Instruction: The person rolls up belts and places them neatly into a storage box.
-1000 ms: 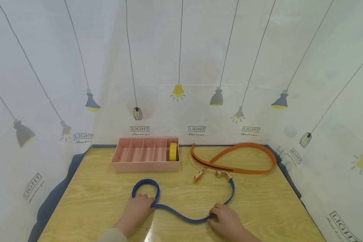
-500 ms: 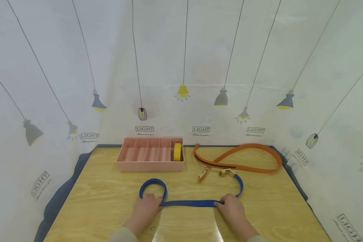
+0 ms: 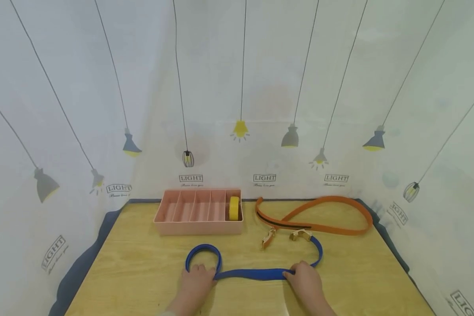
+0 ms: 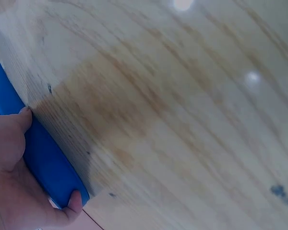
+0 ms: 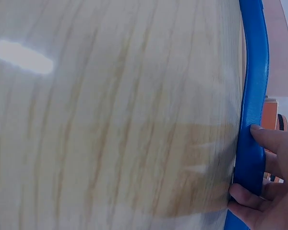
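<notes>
A blue belt (image 3: 258,274) lies on the wooden table, its left part coiled into a ring and its right end curving up to a gold buckle (image 3: 300,235). My left hand (image 3: 196,283) grips the near side of the coil; in the left wrist view, thumb and fingers hold the blue band (image 4: 50,160) on edge. Farther right, my right hand (image 3: 307,283) pinches the stretch leading to the buckle. The right wrist view shows thumb and fingers on the blue strap (image 5: 254,81). Between both hands the belt runs nearly straight, partly turned flat.
Behind the coil stands a pink divided tray (image 3: 199,228), with a yellow rolled item (image 3: 234,208) in its rightmost compartment. An orange belt (image 3: 332,230) lies looped at the back right, its gold buckle (image 3: 268,238) near the blue belt's. Patterned sheets surround the table.
The right hand has moved up and away from the front edge, and the sagging stretch of blue belt has become straighter. The left hand stays on the coil. The head view has shifted slightly.
</notes>
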The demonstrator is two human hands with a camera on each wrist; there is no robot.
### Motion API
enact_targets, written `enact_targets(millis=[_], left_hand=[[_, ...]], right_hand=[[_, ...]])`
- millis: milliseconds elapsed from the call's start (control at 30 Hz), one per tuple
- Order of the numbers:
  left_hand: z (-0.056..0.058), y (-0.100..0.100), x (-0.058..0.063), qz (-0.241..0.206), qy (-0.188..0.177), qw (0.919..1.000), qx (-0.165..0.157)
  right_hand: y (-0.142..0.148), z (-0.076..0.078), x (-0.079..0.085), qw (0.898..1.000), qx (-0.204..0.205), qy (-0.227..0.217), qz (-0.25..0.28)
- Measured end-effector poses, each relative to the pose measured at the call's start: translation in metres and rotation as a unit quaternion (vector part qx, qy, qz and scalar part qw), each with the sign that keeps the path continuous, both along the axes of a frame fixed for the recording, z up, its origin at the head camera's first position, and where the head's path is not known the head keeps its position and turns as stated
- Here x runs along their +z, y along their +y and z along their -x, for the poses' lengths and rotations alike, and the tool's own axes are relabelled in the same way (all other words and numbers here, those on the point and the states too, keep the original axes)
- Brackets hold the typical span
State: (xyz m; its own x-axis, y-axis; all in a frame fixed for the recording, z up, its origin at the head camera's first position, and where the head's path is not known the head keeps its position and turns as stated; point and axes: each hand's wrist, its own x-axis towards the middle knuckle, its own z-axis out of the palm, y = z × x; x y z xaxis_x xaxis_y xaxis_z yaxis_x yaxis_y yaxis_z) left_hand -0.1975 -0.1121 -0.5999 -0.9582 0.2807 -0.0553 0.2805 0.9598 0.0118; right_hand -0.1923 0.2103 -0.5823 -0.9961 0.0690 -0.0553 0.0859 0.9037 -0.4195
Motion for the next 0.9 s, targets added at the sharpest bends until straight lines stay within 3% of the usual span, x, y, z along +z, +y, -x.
enact_targets(millis=[167,300,467,633,733,900], left_hand=[[-0.008,0.010,-0.003,-0.001,-0.030,0.9993,0.022],[-0.010,0.018,0.003,-0.002,-0.060,0.9976,0.036],[-0.007,0.024,0.012,0.007,-0.047,0.9981,0.040],[-0.002,0.031,0.011,0.006,-0.056,0.9971,0.050],[-0.001,0.035,0.009,0.001,-0.049,0.9974,0.054],[-0.001,0.042,0.010,-0.007,-0.031,0.9970,0.070]], right_hand=[[-0.001,-0.006,-0.005,0.999,-0.022,-0.020,0.019],[-0.001,-0.007,-0.007,0.999,-0.027,-0.008,0.024],[0.000,0.004,-0.008,0.999,-0.022,0.034,0.010],[-0.014,0.010,-0.007,0.999,-0.020,0.044,0.017],[-0.034,0.010,-0.006,0.997,0.007,0.058,0.048],[-0.072,0.005,-0.006,0.988,0.109,0.091,0.054]])
